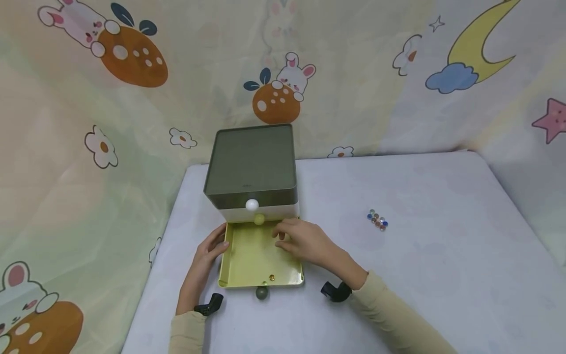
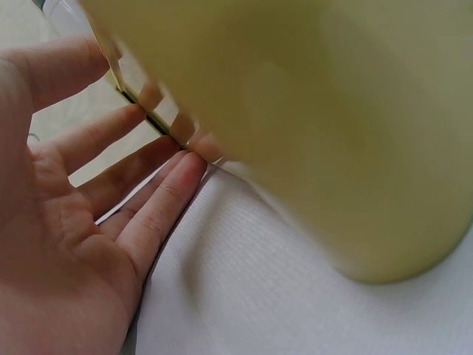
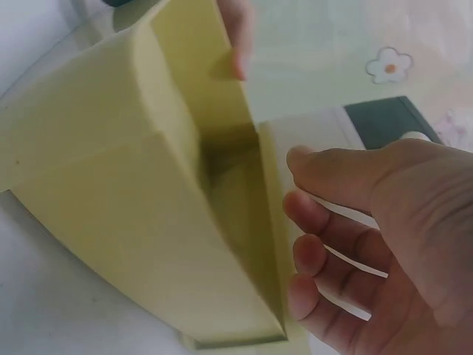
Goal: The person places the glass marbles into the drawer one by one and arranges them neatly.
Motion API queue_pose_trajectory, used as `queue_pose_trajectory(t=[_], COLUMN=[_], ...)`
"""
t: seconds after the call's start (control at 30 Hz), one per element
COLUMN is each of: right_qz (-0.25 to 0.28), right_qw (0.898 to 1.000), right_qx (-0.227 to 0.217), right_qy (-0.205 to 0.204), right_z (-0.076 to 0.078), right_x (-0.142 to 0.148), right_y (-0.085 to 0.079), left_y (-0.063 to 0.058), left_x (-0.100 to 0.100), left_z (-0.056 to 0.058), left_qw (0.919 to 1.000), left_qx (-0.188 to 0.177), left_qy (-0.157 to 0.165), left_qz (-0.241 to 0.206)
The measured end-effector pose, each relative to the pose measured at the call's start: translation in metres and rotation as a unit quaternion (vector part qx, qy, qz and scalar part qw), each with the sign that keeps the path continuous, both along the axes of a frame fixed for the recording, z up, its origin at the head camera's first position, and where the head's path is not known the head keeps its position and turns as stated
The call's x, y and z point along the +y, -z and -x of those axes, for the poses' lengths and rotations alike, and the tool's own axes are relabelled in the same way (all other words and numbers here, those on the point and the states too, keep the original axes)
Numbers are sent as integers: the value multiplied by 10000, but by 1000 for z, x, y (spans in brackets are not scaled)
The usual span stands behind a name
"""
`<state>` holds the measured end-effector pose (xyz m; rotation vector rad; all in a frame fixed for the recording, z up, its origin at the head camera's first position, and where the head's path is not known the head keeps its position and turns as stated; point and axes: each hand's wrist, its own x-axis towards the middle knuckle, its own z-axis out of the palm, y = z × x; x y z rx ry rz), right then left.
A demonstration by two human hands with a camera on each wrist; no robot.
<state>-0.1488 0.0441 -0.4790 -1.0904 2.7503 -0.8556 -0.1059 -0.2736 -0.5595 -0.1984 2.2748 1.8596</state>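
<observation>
- Head view: the box (image 1: pixel 252 162) stands upright near the far edge of the table (image 1: pixel 420 275), with its drawer (image 1: pixel 252 255) drawn out towards me, near 6 o'clock.
- My left hand (image 1: pixel 210 251) lies at the drawer's 9 o'clock: fingers along the outer side of the wall, thumb at the rim.
- My right hand (image 1: pixel 307 241) comes in from 3 o'clock, its loosely bent fingers above the drawer; I see nothing pinched in them.
- An amber gem (image 1: pixel 271 278) lies in the drawer near 6 o'clock, by the front wall; the dark knob (image 1: pixel 262 293) sits outside that wall.
- More gems (image 1: pixel 377 220), some blue, lie clustered on the table, well apart from the drawer, between 3 and 4 o'clock of this view.
- Left wrist view: the drawer's yellow side fills the part from 12 to 3 o'clock. My left fingers reach in from 9 o'clock, fairly straight and spread, tips touching the wall.
- Right wrist view: the drawer spreads from 9 o'clock to the middle. My right hand is at 4 o'clock, fingers relaxed, thumb apart from them, holding nothing I can see.
</observation>
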Motion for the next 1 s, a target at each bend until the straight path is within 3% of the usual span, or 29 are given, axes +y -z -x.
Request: queue_pose_trajectory(t=[0.37, 0.6, 1.0], right_qz=[382, 910, 1239], right_qw=[9990, 9952, 9848], right_qx=[-164, -115, -384], right_qy=[133, 333, 1159], right_z=[-6, -8, -12], right_x=[22, 44, 95], right_y=[-7, -9, -2], left_y=[0, 2, -2], left_x=[0, 1, 3], left_z=[-1, 0, -2], left_qw=[10000, 10000, 9998], left_qx=[49, -12, -160], left_qy=[-41, -34, -36], left_qz=[19, 53, 126])
